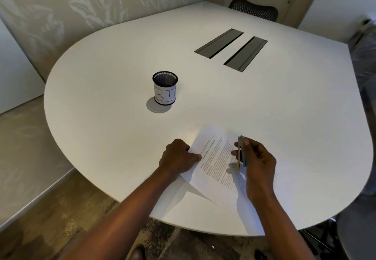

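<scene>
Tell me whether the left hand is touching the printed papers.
Touching. The head view shows the left hand pinching the left edge of the printed papers, thumb on top.

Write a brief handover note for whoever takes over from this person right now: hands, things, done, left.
The left hand grips the left edge of the printed papers, pinning them to the table.
The right hand holds a slim metal tool upright over the papers.
The mesh cup stands farther back, to the left.
Done: papers steadied, tool in hand.
Left: probably work the tool on the papers; scrap likely goes in the mesh cup.
</scene>
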Tool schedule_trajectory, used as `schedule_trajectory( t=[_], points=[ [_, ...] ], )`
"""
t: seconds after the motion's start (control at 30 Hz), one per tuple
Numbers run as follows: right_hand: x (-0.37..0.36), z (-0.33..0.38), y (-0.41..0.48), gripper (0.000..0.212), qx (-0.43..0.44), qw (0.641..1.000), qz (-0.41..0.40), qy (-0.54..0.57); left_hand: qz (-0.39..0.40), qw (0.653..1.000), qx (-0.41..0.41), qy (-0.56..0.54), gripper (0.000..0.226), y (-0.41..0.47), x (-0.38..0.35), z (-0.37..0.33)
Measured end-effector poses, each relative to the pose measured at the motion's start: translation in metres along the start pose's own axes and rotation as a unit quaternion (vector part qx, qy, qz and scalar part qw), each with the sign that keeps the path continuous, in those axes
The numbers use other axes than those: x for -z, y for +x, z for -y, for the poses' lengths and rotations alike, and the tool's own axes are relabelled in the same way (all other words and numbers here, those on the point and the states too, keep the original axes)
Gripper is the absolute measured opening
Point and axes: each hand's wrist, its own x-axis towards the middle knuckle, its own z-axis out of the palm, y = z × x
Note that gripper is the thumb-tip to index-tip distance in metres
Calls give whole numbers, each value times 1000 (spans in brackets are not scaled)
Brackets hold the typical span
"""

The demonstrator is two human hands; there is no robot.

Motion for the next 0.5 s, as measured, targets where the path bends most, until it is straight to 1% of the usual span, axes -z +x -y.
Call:
schedule_trajectory(
  t=[0.1, 0.2, 0.27, 0.4, 0.5],
  points=[
    [17, 10, 16, 19, 4, 1000, -6, -4, -22, 998, -5, 63, 32, 4, 2, -1],
    [35, 13, 32, 16, 22, 999, -20, -29, -36, 993, -1, 108, 34, 7, 5, 0],
    [47, 11, 41, 13, 43, 997, -33, -58, -38, 991, 0, 130, 37, 9, 6, 0],
    [69, 8, 55, 19, 76, 988, -60, -121, -41, 985, -4, 167, 40, 12, 8, 1],
    [82, 5, 63, 22, 93, 975, -80, -187, -41, 983, -7, 178, 44, 13, 8, 2]
  ],
)
